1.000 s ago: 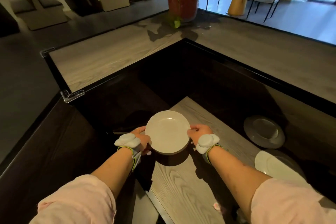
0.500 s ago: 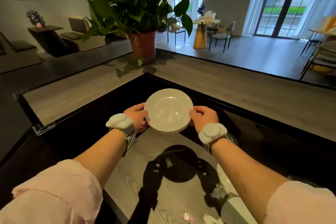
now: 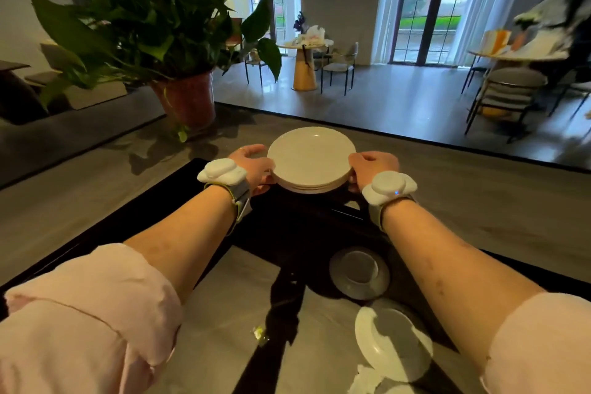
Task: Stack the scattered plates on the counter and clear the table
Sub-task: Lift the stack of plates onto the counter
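Note:
A small stack of cream plates (image 3: 311, 158) is held up between both hands, over the inner edge of the raised grey counter (image 3: 463, 201). My left hand (image 3: 252, 166) grips the stack's left rim and my right hand (image 3: 372, 168) grips its right rim. Below, on the lower wooden table (image 3: 224, 329), a grey plate (image 3: 359, 272) lies in shadow and a white plate (image 3: 393, 344) lies nearer to me, partly under my right forearm.
A potted plant in a red pot (image 3: 185, 99) stands on the counter's far left corner. Crumpled paper (image 3: 367, 381) and a small wrapper (image 3: 260, 333) lie on the lower table. Chairs and round tables fill the room beyond.
Both hands have carried the plates up and forward from over the lower table to the raised counter's edge. The view has tilted upward.

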The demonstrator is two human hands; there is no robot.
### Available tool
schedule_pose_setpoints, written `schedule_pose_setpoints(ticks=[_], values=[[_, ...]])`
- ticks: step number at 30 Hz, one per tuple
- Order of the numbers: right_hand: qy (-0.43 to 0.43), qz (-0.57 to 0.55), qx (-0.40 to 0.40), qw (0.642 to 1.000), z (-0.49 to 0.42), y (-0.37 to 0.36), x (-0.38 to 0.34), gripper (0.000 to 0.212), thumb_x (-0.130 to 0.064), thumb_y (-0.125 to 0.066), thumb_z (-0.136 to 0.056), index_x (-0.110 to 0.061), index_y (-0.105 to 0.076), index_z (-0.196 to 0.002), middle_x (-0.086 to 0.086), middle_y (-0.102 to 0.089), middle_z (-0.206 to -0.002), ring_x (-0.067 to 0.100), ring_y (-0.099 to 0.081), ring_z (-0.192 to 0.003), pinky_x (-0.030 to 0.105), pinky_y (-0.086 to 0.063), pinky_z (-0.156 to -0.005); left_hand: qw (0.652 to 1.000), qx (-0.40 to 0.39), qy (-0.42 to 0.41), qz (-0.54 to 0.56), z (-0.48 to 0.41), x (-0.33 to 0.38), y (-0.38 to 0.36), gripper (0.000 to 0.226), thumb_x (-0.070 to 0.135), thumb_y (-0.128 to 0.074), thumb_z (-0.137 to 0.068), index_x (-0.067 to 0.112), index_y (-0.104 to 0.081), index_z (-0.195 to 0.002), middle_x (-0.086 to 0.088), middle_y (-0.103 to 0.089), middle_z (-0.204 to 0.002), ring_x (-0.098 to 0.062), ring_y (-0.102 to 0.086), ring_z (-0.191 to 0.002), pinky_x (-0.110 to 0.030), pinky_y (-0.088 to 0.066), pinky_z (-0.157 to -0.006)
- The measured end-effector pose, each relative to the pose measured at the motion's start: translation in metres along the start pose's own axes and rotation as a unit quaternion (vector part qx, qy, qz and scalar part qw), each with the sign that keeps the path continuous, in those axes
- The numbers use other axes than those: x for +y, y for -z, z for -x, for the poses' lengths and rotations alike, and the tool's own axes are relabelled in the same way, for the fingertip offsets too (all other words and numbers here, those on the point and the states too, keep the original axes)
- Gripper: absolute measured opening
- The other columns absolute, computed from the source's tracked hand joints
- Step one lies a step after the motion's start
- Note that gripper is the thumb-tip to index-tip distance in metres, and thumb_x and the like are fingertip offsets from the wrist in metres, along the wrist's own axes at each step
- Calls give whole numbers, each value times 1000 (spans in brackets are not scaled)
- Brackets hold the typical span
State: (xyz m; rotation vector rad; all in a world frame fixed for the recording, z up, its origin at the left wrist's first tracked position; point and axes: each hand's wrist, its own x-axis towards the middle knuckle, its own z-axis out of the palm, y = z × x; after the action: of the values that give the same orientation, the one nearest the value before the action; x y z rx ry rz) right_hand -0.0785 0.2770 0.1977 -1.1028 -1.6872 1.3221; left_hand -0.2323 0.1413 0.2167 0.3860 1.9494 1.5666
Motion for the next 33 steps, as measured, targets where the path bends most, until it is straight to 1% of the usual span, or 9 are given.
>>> schedule_pose_setpoints(ticks=[7, 12, 16, 19, 21, 23, 26, 28, 33], values=[[-38, 16, -1, 999, -30, -6, 10, 29, -13, -55, -82, -15, -62, -53, 9, -59, -53, 29, -59, -58, 54, -59, -72, 1000, 7, 0, 13, -33, -4, -16, 47, 1, -59, -83, 21, -48, -124, -4, -62, -73, -17, -55, -55, -23, -46, -52], [-80, 3, -14, 997, -35, -7, 10, 20, -11, -54, -86, -2, -70, -94, 8, -56, -54, 20, -52, -45, 41, -60, -59, 1000, 9, 6, 12, -42, -4, -19, 46, 2, -59, -84, 20, -47, -125, -4, -62, -76, -18, -60, -57, -28, -50, -53], [-92, 1, -27, 995, -32, -5, 7, 26, -14, -53, -90, 3, -66, -105, 10, -54, -55, 21, -49, -43, 24, -51, -36, 1000, -8, 17, -1, -39, -3, -21, 48, 3, -55, -87, 19, -42, -131, -10, -65, -90, -18, -58, -59, -31, -50, -58], [-87, 6, -30, 996, -27, -1, 3, 33, -19, -52, -91, 4, -62, -111, 16, -62, -69, 22, -55, -50, 38, -60, -61, 999, -11, 27, 15, -26, -1, -22, 47, 6, -52, -89, 23, -43, -132, -8, -63, -104, -17, -61, -70, -29, -47, -53], [-63, 31, -13, 997, -19, 5, 1, 36, -20, -51, -90, 5, -61, -114, 17, -63, -80, 25, -59, -63, 48, -56, -81, 1000, 11, 21, 13, -14, -2, -21, 43, 10, -53, -89, 24, -47, -129, -2, -61, -90, -14, -55, -71, -28, -43, -52], [-14, 21, 24, 999, -6, 10, 0, 34, -20, -53, -89, 0, -63, -114, 15, -63, -91, 28, -57, -76, 48, -54, -84, 999, 50, 1, 7, 1, -7, -21, 36, 14, -54, -87, 23, -52, -122, 2, -53, -78, -12, -50, -67, -27, -41, -52], [58, -20, 15, 998, 32, 20, -2, 26, -19, -54, -90, -7, -66, -111, 10, -64, -93, 23, -56, -72, 38, -54, -67, 999, 36, 2, 1, 41, -22, -26, 8, 19, -52, -88, 25, -56, -93, 1, -51, -74, -12, -48, -62, -24, -40, -54], [86, -40, -23, 995, 50, 22, 0, 23, -19, -55, -91, -7, -68, -105, 6, -60, -78, 15, -51, -59, 27, -50, -50, 1000, -15, 16, -3, 63, -34, -35, 14, 22, -49, -90, 27, -53, -78, 2, -51, -71, -12, -48, -61, -23, -39, -59], [41, 9, -146, 988, 98, 43, 51, 17, -25, -59, -89, -11, -69, -90, 0, -56, -59, 11, -44, -39, 19, -39, -36, 994, -76, 69, -37, 124, -99, -64, 20, 25, -46, -94, 26, -53, -76, 4, -55, -72, -12, -54, -61, -22, -38, -57]])
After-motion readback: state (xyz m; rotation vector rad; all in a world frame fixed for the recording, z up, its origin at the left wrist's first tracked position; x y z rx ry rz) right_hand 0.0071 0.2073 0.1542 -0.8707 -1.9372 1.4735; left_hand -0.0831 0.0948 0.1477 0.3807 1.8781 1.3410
